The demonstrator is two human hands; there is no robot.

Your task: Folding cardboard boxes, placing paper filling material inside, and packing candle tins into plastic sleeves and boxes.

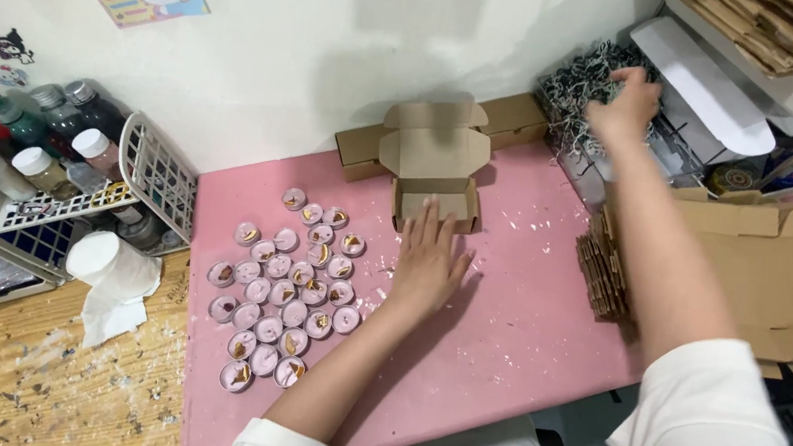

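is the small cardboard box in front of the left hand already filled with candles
No, the open small cardboard box shows only bare cardboard inside, while the tealight candles lie on the pink mat beside the left hand.

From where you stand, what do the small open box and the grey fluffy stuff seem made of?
Small open box: likely brown cardboard, matte, with creased fold-out flaps. Grey fluffy stuff: apparently shredded crinkle paper, thin tangled strips; the right hand digs into it.
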